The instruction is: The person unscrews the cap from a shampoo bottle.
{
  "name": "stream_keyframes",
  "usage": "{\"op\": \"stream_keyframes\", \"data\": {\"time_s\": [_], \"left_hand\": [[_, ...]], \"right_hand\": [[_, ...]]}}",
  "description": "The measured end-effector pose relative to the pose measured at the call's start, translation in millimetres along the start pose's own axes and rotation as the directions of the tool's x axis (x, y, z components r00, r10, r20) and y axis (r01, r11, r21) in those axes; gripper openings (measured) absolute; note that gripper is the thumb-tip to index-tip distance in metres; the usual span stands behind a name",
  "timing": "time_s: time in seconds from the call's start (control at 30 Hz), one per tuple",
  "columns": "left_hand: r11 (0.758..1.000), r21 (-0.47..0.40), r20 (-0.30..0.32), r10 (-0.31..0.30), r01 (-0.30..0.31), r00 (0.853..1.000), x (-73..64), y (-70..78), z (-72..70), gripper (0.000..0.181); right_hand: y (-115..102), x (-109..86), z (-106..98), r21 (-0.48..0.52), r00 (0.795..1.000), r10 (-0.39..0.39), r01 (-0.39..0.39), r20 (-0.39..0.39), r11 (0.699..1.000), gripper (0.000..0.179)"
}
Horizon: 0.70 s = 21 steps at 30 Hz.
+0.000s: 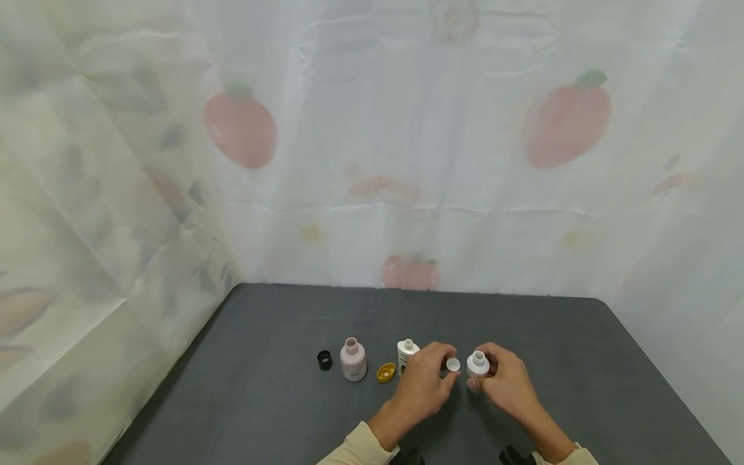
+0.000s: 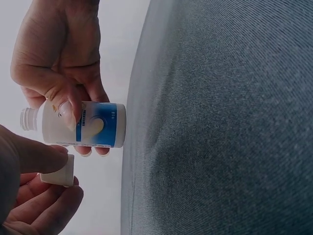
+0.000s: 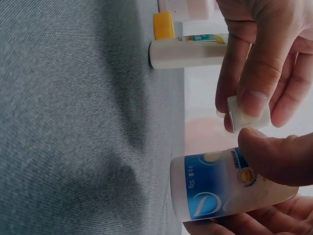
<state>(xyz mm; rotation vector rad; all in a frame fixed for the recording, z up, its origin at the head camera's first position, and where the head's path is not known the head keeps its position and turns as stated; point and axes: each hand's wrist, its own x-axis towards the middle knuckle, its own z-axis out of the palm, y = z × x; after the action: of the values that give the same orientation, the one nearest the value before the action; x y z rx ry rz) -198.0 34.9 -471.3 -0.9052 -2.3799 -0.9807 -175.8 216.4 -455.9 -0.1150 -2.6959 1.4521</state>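
Observation:
Between thumb and fingers my left hand [image 1: 422,382] pinches a small white cap [image 1: 453,365], its hollow side showing in the head view. To the right of it, my right hand [image 1: 509,385] grips a white bottle [image 1: 478,364] with a blue label [image 3: 203,183]. That bottle is upright and its threaded mouth is uncovered. The cap is apart from the bottle, beside it. In the left wrist view the bottle's base [image 2: 121,125] is close to the table; I cannot tell whether it touches.
Left of my hands stand an uncapped white bottle [image 1: 405,352], partly hidden by my left hand, and an uncapped pink bottle [image 1: 352,361]. A yellow cap [image 1: 386,372] and a black cap [image 1: 325,360] lie on the dark grey table [image 1: 261,400]. A printed curtain [image 1: 372,129] hangs behind.

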Motion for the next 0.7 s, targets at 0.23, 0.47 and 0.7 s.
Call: {"op": "stream_keyframes", "data": {"time_s": [0.23, 0.47, 0.7], "left_hand": [[1.0, 0.002, 0.026, -0.029, 0.029, 0.999, 0.7, -1.1, 3.3, 0.026], [0.999, 0.036, 0.031, -0.027, 0.026, 0.999, 0.2, -3.4, 5.6, 0.027], [0.998, 0.048, 0.039, -0.033, 0.031, 0.999, 0.4, -5.7, 8.4, 0.025]], "right_hand": [[5, 2.5, 1, -0.009, 1.0, 0.013, -0.013, 0.013, 1.0, 0.044], [9, 4.8, 2, -0.046, 1.0, 0.02, -0.02, 0.014, 0.999, 0.045], [12, 6.4, 4, -0.077, 1.0, 0.011, -0.011, 0.002, 0.997, 0.048]]}}
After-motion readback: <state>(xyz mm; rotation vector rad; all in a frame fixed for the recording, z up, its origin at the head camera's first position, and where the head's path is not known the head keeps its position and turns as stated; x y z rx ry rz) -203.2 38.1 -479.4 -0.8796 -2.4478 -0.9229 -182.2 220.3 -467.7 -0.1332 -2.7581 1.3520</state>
